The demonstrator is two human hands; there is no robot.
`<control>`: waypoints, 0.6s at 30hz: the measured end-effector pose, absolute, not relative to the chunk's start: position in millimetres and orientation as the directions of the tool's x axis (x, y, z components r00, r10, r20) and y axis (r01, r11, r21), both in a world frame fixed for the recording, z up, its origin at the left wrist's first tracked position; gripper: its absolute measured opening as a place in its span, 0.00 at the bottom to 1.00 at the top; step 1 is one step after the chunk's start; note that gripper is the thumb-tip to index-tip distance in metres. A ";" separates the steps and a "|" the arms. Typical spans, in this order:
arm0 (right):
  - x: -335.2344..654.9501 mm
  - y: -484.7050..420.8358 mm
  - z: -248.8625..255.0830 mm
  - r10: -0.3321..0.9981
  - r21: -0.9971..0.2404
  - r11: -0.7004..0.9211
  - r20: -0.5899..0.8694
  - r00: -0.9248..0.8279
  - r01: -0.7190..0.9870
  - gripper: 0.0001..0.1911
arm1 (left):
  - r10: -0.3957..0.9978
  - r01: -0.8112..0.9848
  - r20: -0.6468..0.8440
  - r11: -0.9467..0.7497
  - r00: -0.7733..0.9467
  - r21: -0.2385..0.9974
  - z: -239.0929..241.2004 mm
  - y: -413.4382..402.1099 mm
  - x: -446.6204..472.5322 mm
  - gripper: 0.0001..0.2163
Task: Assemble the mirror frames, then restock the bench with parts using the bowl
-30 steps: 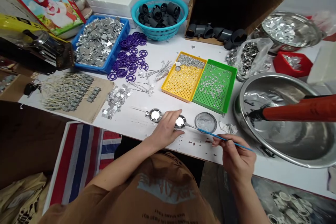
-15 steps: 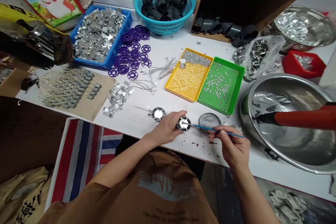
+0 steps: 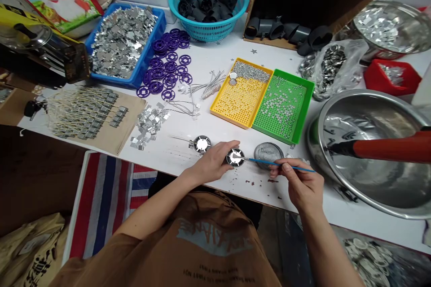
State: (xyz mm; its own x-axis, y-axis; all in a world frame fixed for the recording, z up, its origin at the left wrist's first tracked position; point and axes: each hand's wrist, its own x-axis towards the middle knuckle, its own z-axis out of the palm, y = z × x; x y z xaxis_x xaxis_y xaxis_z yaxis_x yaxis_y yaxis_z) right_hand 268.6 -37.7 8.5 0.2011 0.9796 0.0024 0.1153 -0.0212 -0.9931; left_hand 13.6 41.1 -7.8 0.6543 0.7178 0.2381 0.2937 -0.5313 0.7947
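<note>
My left hand is closed around a round black part with a shiny slotted metal face, held at the table's front edge. In my right hand is a thin blue paintbrush, pinched like a pen. Its tip touches the metal face of the round part. Behind the brush lies a shallow round dish with a grey content. A second round part of the same kind, with a thin wire at its side, rests just left of my left hand.
A yellow tray and a green tray with small metal bits lie ahead. Purple rings, metal squares and a blue tray are leftward. A big steel pot with a red-handled tool stands right.
The view has shifted slightly. My right hand has moved a little to the right, and the brush tip stays on the round part's metal face. My left hand keeps its hold.
</note>
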 end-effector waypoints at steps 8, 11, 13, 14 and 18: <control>265.9 -41.8 9.8 0.960 -0.993 -0.053 -0.021 0.279 0.110 0.08 | 0.715 0.296 0.232 -0.531 0.659 0.794 -6.5 41.6 13.6 0.30; 263.5 -44.7 12.5 0.949 -0.992 -0.072 -0.035 0.314 0.106 0.09 | 0.711 0.296 0.234 -0.536 0.663 0.791 -5.5 41.8 13.6 0.30; 262.4 -47.7 13.7 0.942 -0.991 -0.082 -0.044 0.332 0.103 0.09 | 0.709 0.298 0.232 -0.539 0.666 0.788 -4.4 42.0 13.7 0.30; 262.2 -49.4 13.8 0.939 -0.991 -0.089 -0.049 0.341 0.101 0.10 | 0.708 0.300 0.231 -0.539 0.667 0.787 -4.0 42.1 13.8 0.30; 262.9 -56.2 11.1 0.929 -0.989 -0.107 -0.062 0.365 0.104 0.10 | 0.708 0.298 0.229 -0.536 0.668 0.790 -4.1 42.3 13.9 0.29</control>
State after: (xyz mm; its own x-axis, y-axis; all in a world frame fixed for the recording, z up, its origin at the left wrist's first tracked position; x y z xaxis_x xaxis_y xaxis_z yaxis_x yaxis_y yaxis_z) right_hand 262.9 -56.2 11.1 0.3652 0.9289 -0.0619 0.1044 -0.1070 -0.9888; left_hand 13.9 42.3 -4.1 0.6679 0.7081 0.2291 0.2977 -0.5362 0.7898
